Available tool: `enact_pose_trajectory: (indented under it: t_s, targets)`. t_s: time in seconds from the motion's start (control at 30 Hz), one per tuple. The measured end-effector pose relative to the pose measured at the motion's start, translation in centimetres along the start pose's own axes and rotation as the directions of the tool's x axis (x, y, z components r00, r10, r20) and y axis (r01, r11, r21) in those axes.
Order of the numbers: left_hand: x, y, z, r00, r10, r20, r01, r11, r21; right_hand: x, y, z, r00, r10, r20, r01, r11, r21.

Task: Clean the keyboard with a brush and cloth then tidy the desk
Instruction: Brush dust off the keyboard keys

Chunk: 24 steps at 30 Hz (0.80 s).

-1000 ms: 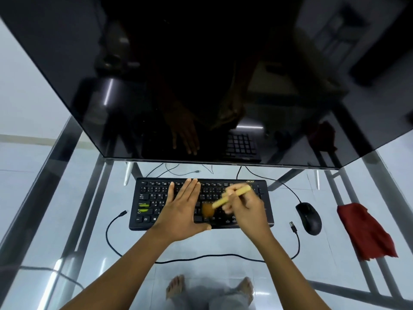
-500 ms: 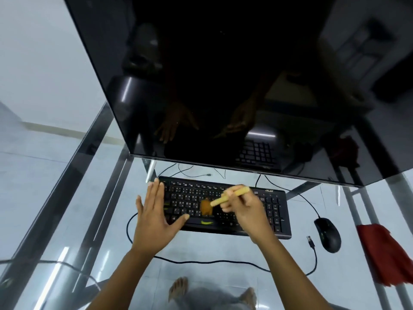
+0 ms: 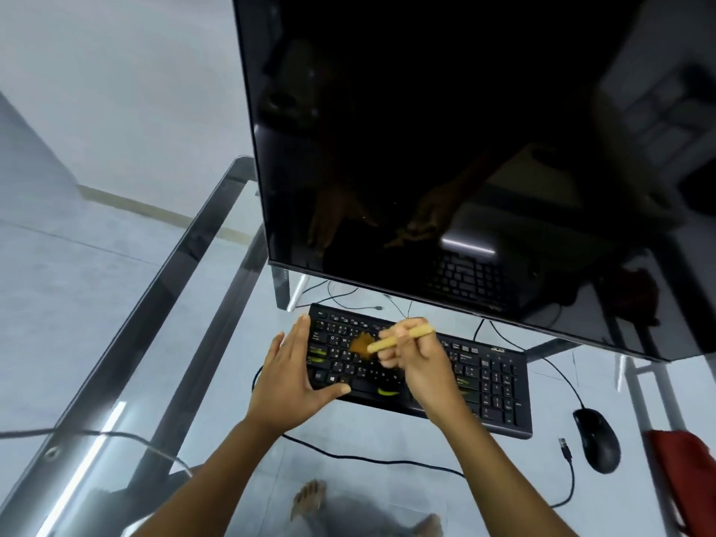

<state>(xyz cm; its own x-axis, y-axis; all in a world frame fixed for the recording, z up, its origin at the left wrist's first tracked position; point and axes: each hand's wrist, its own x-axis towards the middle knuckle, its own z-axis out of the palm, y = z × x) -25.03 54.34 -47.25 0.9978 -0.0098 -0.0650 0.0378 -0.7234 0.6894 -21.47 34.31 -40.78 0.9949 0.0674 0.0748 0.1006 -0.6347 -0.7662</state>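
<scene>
One keyboard (image 3: 492,385), one brush (image 3: 391,342), one cloth (image 3: 685,474), one mouse (image 3: 596,439), one monitor (image 3: 465,149) and two hands are on or over the glass desk (image 3: 503,482); two bare feet (image 3: 310,498) show through the glass.

The keyboard lies in front of the monitor, its long axis running from far left to near right; the brush is over its left half, long axis roughly left to right, brown bristles pointing left and down onto the keys, the pale handle end pointing right and slightly far.

The right hand (image 3: 414,362) has fingers curled round the handle, clamped on it; the left hand (image 3: 298,377) is spread with fingers straight and together along the keyboard's left end, thumb lying across its near edge, gripping nothing.

The mouse sits to the right of the keyboard, just apart from it; the red cloth lies right of the mouse at the frame's edge, partly cut off; a black cable (image 3: 368,457) loops along the near side, and a loose plug (image 3: 565,447) lies left of the mouse.
</scene>
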Motion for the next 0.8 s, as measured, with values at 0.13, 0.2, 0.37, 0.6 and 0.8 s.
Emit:
enact_pose_trajectory:
  t_s: [0.13, 0.2, 0.37, 0.6, 0.8]
  targets:
    - [-0.2, -0.4, -0.3, 0.997, -0.055, 0.054, 0.057, 0.998, -0.029, 0.4, 0.2, 0.0, 0.992, 0.068, -0.106, -0.065, 0.997, 0.033]
    - [-0.2, -0.5, -0.4, 0.995, -0.086, 0.058, 0.089, 0.995, -0.038, 0.4, -0.1, 0.1, 0.987, 0.158, 0.019, -0.159, 0.976, 0.15]
    - [-0.3, -0.3, -0.5, 0.994, -0.085, 0.067, 0.087, 0.996, -0.027, 1.1, 0.2, -0.9, 0.955, 0.274, -0.115, -0.26, 0.957, 0.128]
    - [-0.3, 0.1, -0.9, 0.997, -0.06, 0.039, 0.062, 0.996, -0.064, 1.4, -0.9, 0.2, 0.979, 0.18, -0.092, -0.177, 0.983, 0.04]
    - [-0.4, 0.1, -0.9, 0.997, -0.078, 0.025, 0.079, 0.995, -0.06, 2.7, -3.1, 1.8, 0.984, 0.164, 0.063, -0.167, 0.985, 0.047]
